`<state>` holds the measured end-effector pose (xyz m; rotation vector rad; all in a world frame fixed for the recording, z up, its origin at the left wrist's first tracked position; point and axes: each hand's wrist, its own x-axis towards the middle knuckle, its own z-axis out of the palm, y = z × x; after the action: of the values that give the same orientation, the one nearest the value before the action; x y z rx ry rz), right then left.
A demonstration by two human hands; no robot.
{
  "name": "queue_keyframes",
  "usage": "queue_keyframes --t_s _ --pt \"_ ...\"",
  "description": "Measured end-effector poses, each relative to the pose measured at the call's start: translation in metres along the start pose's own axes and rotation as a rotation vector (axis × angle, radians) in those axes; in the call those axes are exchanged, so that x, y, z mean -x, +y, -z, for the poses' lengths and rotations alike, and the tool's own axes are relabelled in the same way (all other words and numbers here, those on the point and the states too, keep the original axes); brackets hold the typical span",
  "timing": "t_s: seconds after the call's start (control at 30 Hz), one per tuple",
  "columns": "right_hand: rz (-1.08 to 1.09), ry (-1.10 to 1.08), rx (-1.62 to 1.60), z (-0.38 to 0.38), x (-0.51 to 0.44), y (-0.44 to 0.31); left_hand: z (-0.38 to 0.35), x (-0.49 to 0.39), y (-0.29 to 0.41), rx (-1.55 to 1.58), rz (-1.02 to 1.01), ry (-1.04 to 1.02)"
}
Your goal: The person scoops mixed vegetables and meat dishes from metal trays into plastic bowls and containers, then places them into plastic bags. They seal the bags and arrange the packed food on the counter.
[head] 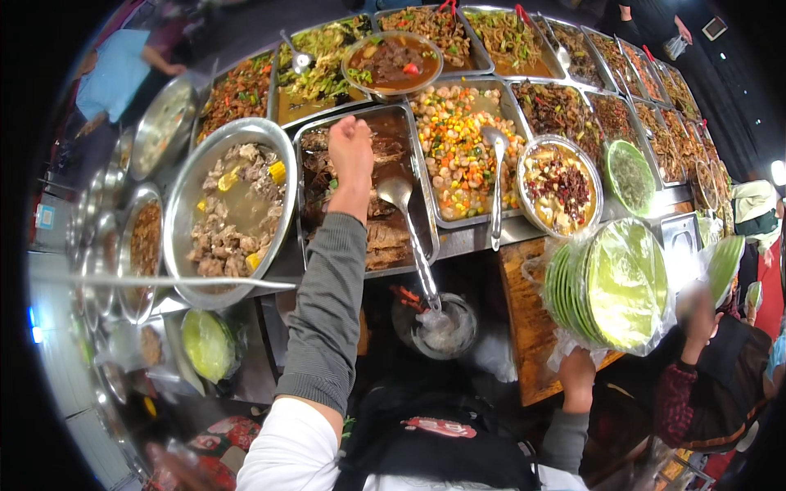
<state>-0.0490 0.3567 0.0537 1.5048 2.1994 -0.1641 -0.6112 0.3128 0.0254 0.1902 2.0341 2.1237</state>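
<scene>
My left hand (351,150), fingers curled and nothing visible in it, is above a metal tray (433,236) of fish in dark sauce. A large metal spoon (412,224) leans across that tray's right side, its handle towards me. At the right, my right hand (577,374) grips crumpled plastic at the lower edge of a bagged stack of green plates (626,282); its fingertips are hidden. The stack stands tilted over a wooden board (528,319). Left of the fish tray is a metal basin (230,212) of meat and corn in broth.
Trays of cooked food line the counter. A shrimp-and-vegetable tray (457,159) holds a spoon (496,184). Below the counter is a container (451,325) with a plastic liner. A blurred pale rod (233,282) crosses at left. A co-worker's hand (700,319) is close at right; other people stand around.
</scene>
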Motion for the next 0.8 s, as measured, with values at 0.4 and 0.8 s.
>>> queue_keyframes --t_s 0.4,0.8 --pt "0.657 0.420 -1.300 0.118 -0.129 -0.280 -0.028 -0.161 -0.022 -0.655 -0.126 0.218" --pt "0.373 -0.041 -1.488 0.221 -0.364 -0.429 -0.025 -0.332 -0.054 -1.646 -0.464 -0.442"
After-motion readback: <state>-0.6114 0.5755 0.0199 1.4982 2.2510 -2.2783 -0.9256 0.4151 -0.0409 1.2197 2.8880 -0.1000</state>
